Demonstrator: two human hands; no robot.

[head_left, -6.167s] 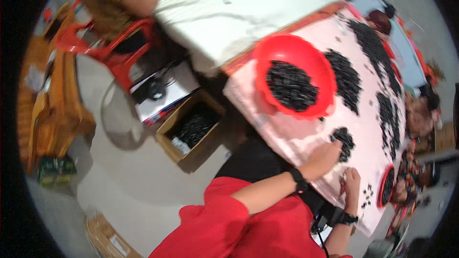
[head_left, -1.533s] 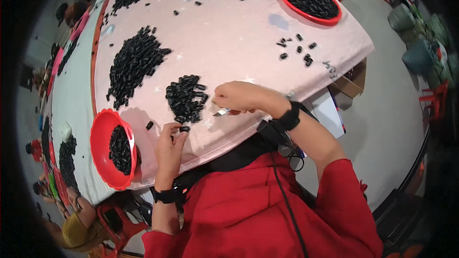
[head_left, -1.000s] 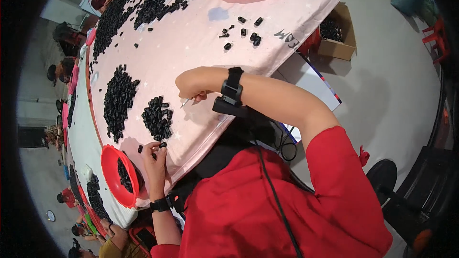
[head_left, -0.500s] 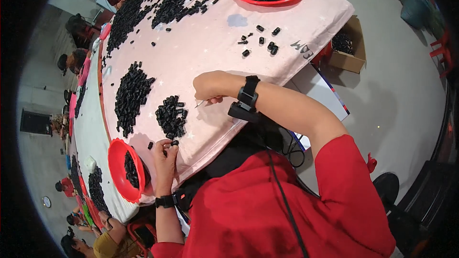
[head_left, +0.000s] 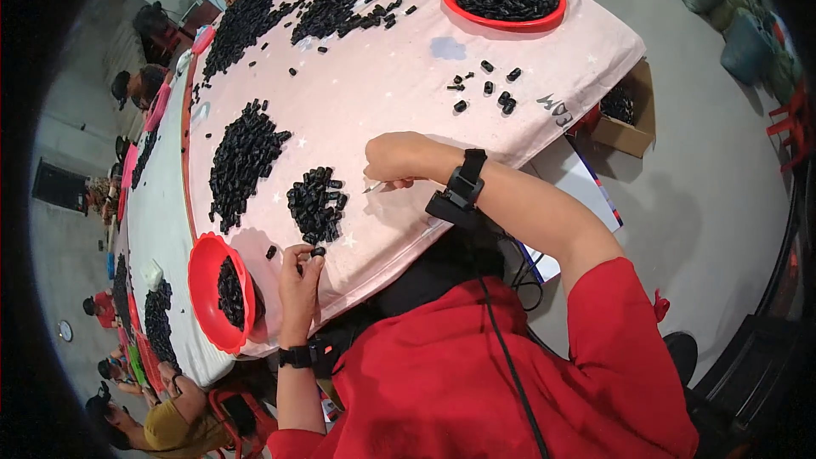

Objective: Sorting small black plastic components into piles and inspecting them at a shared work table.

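Between the thumb and forefinger of my left hand [head_left: 297, 287] is a small black cylindrical piece [head_left: 318, 252]. My right hand [head_left: 398, 159] is closed around a thin, pointed metallic tool [head_left: 372, 189], whose tip points left toward the near pile. Its exact kind is too small to make out, and most of it is hidden in the fist. A small pile of black pieces [head_left: 316, 204] lies just beyond my left hand. One loose black piece [head_left: 271, 252] rests to the left of that hand.
A red scalloped bowl [head_left: 201, 282] with black pieces stands at left, near a larger pile [head_left: 246, 157]. Another red basin [head_left: 561, 19] full of pieces sits at the far edge. Scattered parts [head_left: 488, 87] lie right of centre. An open cardboard box [head_left: 625, 136] stands beyond the table. Several people sit around.
The whole view has shifted a little, so the table appears farther right. Both hands keep nearly the same places over the cloth, still holding the black piece and the pointed tool.
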